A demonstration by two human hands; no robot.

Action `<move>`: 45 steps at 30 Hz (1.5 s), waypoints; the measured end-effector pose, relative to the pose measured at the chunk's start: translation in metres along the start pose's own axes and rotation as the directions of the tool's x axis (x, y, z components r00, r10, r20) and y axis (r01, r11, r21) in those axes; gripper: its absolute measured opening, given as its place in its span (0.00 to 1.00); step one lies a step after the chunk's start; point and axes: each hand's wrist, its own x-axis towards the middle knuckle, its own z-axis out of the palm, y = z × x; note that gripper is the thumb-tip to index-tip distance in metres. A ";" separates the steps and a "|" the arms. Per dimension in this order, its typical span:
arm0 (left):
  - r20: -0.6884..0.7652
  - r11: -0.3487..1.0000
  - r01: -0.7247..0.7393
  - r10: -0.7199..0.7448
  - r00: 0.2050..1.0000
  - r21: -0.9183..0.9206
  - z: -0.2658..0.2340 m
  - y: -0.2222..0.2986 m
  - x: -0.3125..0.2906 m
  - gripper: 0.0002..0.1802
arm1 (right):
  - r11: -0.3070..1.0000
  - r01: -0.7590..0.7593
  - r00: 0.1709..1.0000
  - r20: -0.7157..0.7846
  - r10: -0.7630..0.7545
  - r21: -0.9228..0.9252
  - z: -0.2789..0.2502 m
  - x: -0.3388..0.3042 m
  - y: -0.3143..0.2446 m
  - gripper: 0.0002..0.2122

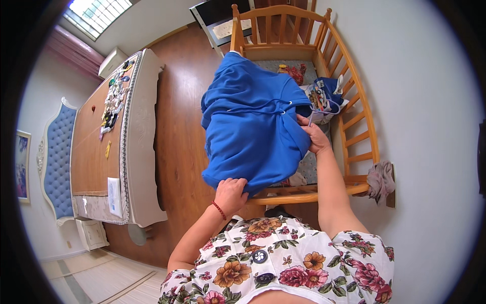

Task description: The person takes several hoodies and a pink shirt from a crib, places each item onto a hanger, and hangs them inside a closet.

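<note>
A bed (136,152) with a blue tufted headboard (58,162) is standing across the wooden floor (177,126) from a wooden crib (349,96). A blue hooded sweatshirt (248,126) is hanging spread over the crib's near rail, held up by a person in a floral top (283,263). The left hand (231,195) is gripping the sweatshirt's lower hem, fingers curled shut on the fabric. The right hand (315,137) is pinching its right edge near the white drawstring (286,105).
</note>
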 end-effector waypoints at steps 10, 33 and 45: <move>-0.271 0.985 0.081 -0.120 0.955 -0.151 -0.013 -0.018 -0.016 0.15 | 0.966 0.253 0.951 0.197 -0.239 -0.049 0.124 -0.015 -0.056 0.29; -0.963 0.918 -0.385 -0.185 -0.195 -0.098 -0.251 -0.109 -0.279 0.31 | 0.610 0.495 0.569 0.761 0.310 -0.619 0.512 -0.084 0.040 0.18; -0.196 0.896 0.284 -0.363 0.911 -0.342 -0.081 -0.120 -0.306 0.16 | 0.310 0.679 0.556 0.742 0.376 -0.666 0.541 -0.098 0.043 0.07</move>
